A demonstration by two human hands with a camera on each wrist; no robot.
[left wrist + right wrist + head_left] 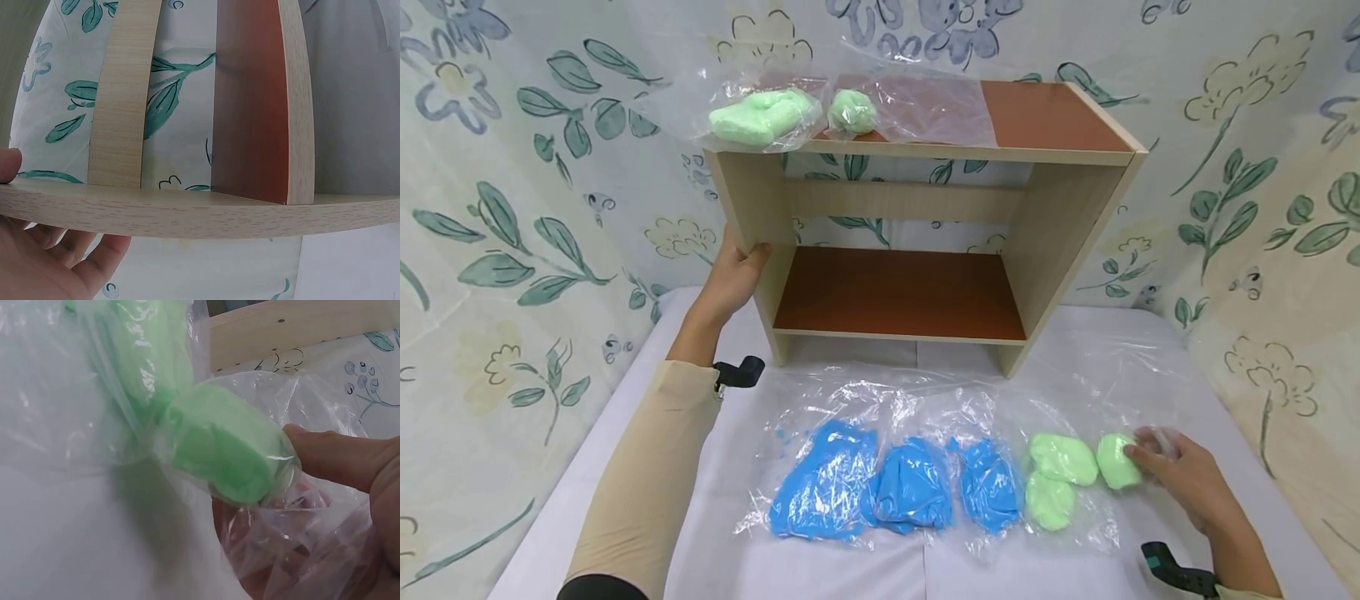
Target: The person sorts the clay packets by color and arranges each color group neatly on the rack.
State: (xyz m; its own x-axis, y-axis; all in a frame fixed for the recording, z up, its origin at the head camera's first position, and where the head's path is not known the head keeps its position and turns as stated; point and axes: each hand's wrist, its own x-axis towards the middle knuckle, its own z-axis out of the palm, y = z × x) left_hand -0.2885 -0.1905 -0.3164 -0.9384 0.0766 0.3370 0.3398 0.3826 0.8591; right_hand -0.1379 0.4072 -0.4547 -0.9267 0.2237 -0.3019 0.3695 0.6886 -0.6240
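Observation:
A small wooden shelf (pixel 898 292) with brown boards stands at the back of the table. My left hand (pixel 730 271) grips the front edge of its left side panel, thumb on the inner face and fingers outside, as the left wrist view shows. At the table's right, my right hand (pixel 1187 479) pinches a clear plastic bag holding a light green lump (pixel 1118 460), which looks like soft clay. In the right wrist view the thumb presses at the end of this green lump (pixel 219 444). Two more bagged green lumps (pixel 1060 460) lie right beside it.
Several blue lumps (pixel 827 483) in clear bags lie in a row along the table (pixel 715 500), left of the green ones. On the shelf's top board (pixel 1045 117) sit two bagged green lumps (pixel 767 117). Floral cloth (pixel 535 250) hangs behind and at both sides.

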